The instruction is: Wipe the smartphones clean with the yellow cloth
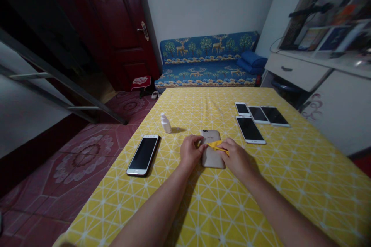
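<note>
A gold-coloured smartphone (pixel 213 161) lies back side up on the yellow patterned tablecloth, its camera end pointing away from me. My left hand (pixel 191 149) has its fingers curled at the phone's left edge, with the thumb on the back cover. Bunched in the closed fingers of my right hand (pixel 235 156) is a yellow cloth (pixel 215 145), which lies across the middle of the phone's back. The cloth's tip reaches close to my left thumb. Part of the phone's right side is hidden behind my right hand.
Left of my hands are a white spray bottle (pixel 166 123), upright, and a dark-screened phone (pixel 143 155). Several more phones (pixel 250 129) lie face up at the right. A blue patterned sofa (pixel 203 60) stands beyond the table (pixel 220 208); a white cabinet (pixel 333 96) is at the right.
</note>
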Demonstrator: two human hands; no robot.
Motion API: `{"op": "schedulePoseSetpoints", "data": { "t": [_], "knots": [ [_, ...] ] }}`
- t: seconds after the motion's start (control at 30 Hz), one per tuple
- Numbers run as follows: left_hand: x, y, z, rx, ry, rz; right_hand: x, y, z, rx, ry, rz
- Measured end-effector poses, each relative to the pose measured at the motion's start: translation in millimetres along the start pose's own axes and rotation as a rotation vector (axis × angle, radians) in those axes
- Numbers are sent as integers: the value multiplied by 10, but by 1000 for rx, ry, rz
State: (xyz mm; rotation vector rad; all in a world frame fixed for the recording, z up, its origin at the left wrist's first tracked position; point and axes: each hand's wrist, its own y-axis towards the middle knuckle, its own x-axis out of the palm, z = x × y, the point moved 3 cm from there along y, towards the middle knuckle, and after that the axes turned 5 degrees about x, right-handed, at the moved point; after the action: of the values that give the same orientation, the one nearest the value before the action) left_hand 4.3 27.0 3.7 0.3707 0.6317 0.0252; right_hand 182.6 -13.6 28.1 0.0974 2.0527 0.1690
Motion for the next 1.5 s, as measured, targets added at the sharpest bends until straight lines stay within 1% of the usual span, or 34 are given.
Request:
{"op": "schedulePoseSetpoints", "data": {
  "t": [0.13, 0.27, 0.4, 0.57, 0.7, 0.93, 1.13, 1.5],
  "knots": [
    [-12, -3, 9, 32, -10, 16, -53, -121, -69, 14, -7, 15],
    [-15, -3, 17, 51, -4, 26, -54, -163, -79, -26, 46, 20],
    [-16, 0, 26, 46, -11, 27, -49, -201, -108, -100, 121, -30],
    [-28, 5, 41, 36, -5, 23, -40, -284, -215, -254, 139, -110],
    [-32, 5, 47, 36, -8, 23, -17, -293, -229, -300, 151, -124],
    [-33, -1, 48, 54, -25, 30, -20, -273, -217, -303, 178, -129],
    [-38, 1, 47, 47, -21, 20, -32, -262, -224, -267, 186, -139],
    [-40, -6, 49, 61, -33, 27, -1, -206, -140, -201, 153, -73]
  ]
}}
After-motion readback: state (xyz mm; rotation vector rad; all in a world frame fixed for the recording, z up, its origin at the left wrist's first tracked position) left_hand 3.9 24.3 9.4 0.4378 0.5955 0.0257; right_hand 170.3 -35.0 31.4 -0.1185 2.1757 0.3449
